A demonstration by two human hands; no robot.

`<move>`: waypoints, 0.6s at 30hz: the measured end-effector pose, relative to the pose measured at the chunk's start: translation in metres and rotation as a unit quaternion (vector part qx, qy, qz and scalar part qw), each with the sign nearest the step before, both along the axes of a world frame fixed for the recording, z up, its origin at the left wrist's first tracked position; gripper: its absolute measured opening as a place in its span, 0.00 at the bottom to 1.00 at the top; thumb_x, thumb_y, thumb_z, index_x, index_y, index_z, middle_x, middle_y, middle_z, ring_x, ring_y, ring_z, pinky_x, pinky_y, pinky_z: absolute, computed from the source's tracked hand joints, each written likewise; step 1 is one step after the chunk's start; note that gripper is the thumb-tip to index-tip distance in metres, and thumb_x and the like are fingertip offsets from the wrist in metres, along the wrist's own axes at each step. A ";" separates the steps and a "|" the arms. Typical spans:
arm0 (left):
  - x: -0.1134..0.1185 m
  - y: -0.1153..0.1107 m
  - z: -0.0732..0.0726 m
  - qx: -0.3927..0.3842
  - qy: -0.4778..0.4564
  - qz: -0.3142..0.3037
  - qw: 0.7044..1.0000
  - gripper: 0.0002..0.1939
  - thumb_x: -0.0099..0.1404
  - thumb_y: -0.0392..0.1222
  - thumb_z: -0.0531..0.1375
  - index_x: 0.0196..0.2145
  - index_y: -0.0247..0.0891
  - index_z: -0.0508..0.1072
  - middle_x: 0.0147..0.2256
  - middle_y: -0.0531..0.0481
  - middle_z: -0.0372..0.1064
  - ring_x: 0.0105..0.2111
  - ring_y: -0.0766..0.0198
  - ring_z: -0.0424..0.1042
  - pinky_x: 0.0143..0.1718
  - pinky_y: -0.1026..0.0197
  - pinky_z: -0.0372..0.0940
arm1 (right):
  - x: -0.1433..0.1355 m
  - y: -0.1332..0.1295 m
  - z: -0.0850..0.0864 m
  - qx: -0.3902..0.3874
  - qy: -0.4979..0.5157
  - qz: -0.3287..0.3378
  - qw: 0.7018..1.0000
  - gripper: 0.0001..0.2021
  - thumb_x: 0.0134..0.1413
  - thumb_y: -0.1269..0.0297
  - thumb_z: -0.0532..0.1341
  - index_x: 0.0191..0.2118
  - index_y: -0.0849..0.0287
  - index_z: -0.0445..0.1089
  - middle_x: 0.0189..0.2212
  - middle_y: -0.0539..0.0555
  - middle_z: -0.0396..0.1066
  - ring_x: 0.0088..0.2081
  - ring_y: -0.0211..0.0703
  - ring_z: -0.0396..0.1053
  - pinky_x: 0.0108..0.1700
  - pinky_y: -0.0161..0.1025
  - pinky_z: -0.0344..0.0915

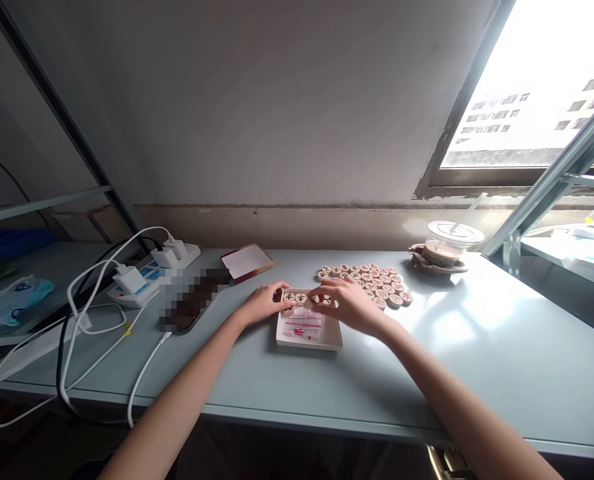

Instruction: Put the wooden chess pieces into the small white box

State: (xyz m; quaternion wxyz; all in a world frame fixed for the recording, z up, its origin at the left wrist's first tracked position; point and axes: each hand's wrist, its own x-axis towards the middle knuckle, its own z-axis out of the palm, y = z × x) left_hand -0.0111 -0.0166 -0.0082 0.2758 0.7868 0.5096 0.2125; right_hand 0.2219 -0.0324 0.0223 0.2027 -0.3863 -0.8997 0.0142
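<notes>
A shallow white box [309, 345] lies on the grey desk, with several round wooden pieces [301, 298] in a row along its far side and a plastic bag with red print [301, 327] inside. My left hand [263, 303] is at the box's far left corner, its fingers closed around the corner and a piece there. My right hand [349, 303] reaches over the far right part, fingers pinched on a wooden piece [315, 299] in the row. Right of the box, many more round pieces [384, 289] with red or black characters lie grouped on the desk.
An open box lid [247, 262] lies behind, to the left. A power strip [149, 277] with white cables and a blurred phone [191, 301] are at left. A lidded plastic cup [444, 243] with a straw sits in a brown holder at the back right.
</notes>
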 end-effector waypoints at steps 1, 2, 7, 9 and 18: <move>0.001 0.000 -0.001 0.006 -0.001 0.001 1.000 0.21 0.57 0.58 0.55 0.42 0.43 0.67 0.32 0.52 0.66 0.33 0.61 0.66 0.35 0.62 0.60 | -0.009 -0.003 -0.004 0.010 -0.016 0.008 1.000 0.10 0.57 0.56 0.55 0.41 0.50 0.70 0.35 0.51 0.71 0.35 0.41 0.66 0.39 0.40 0.54; 0.002 0.000 -0.002 0.015 -0.001 0.007 1.000 0.19 0.58 0.57 0.53 0.42 0.43 0.67 0.35 0.52 0.65 0.37 0.61 0.66 0.38 0.61 0.60 | -0.016 -0.005 -0.007 0.018 -0.028 0.012 0.999 0.10 0.57 0.57 0.55 0.41 0.50 0.69 0.35 0.51 0.72 0.34 0.41 0.66 0.39 0.40 0.53; 0.008 0.002 -0.010 0.072 -0.008 0.070 0.995 0.16 0.63 0.53 0.49 0.44 0.46 0.66 0.44 0.48 0.57 0.51 0.58 0.57 0.53 0.56 0.54 | -0.025 -0.008 -0.014 0.015 -0.016 -0.008 1.000 0.09 0.56 0.59 0.56 0.41 0.56 0.66 0.33 0.52 0.73 0.35 0.42 0.66 0.39 0.39 0.50; 0.011 0.003 -0.013 0.093 -0.003 0.074 0.993 0.17 0.63 0.53 0.50 0.45 0.46 0.66 0.45 0.48 0.56 0.52 0.57 0.56 0.54 0.55 0.53 | -0.017 -0.005 -0.010 -0.001 -0.011 -0.004 1.000 0.08 0.55 0.58 0.57 0.37 0.56 0.66 0.32 0.50 0.72 0.34 0.40 0.66 0.40 0.38 0.50; 0.016 0.000 -0.008 0.088 0.023 0.059 0.994 0.17 0.54 0.52 0.60 0.41 0.46 0.70 0.45 0.49 0.60 0.48 0.55 0.60 0.51 0.55 0.56 | 0.045 0.023 -0.009 0.087 -0.126 -0.198 0.968 0.08 0.55 0.61 0.57 0.39 0.55 0.70 0.38 0.55 0.70 0.40 0.47 0.62 0.40 0.40 0.48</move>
